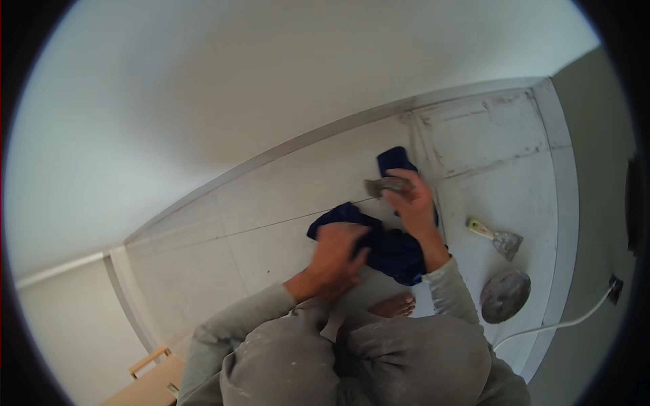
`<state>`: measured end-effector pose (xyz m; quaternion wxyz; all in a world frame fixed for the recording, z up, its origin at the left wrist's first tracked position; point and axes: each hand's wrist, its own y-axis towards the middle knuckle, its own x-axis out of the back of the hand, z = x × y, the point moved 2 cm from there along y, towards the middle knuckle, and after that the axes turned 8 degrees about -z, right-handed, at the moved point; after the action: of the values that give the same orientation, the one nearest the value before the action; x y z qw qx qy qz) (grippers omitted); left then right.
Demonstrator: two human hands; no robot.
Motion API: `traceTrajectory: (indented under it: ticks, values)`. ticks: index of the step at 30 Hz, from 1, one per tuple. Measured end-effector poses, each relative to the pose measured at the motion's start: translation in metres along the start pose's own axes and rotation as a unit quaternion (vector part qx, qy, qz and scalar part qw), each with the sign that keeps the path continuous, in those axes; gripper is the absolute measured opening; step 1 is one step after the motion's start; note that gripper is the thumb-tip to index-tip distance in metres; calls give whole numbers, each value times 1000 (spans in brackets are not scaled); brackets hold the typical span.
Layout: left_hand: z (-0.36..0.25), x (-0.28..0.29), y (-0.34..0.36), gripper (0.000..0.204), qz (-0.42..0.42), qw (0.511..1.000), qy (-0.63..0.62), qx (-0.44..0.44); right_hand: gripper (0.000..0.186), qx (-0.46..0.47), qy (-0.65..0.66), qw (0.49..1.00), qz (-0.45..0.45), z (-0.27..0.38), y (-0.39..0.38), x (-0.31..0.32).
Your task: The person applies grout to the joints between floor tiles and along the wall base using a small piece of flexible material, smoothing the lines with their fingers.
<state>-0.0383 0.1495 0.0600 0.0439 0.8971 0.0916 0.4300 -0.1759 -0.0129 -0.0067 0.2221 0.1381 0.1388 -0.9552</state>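
Navy blue cloth (pixel 399 258) lies in folds on the tiled floor between and under my hands, with one end spread farther out beyond the right hand. My right hand (pixel 414 201) is closed, pinching a small, flat grey-brown piece (pixel 386 186) above the cloth; its exact kind is not clear. At the cloth's left end is my left hand (pixel 335 254), blurred by motion. Its fingers point toward the right, and whether they grip the fabric does not show.
To the right lie a putty knife (pixel 497 238) with a pale handle and a dirty round disc (pixel 506 296). A white cable (pixel 562 326) runs to the right wall's socket (pixel 615 289). A white wall (pixel 271 74) rises ahead; a wooden object (pixel 156 379) stands lower left.
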Motion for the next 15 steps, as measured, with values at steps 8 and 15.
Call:
traceTrajectory:
  ticks: [8,15]
  values:
    - [16,28,-66,63,8,930,11,368,44,25,-46,999,-14,9,-49,66]
    - [43,36,-102,68,55,888,-82,450,43,41,-66,986,-147,15,-103,120]
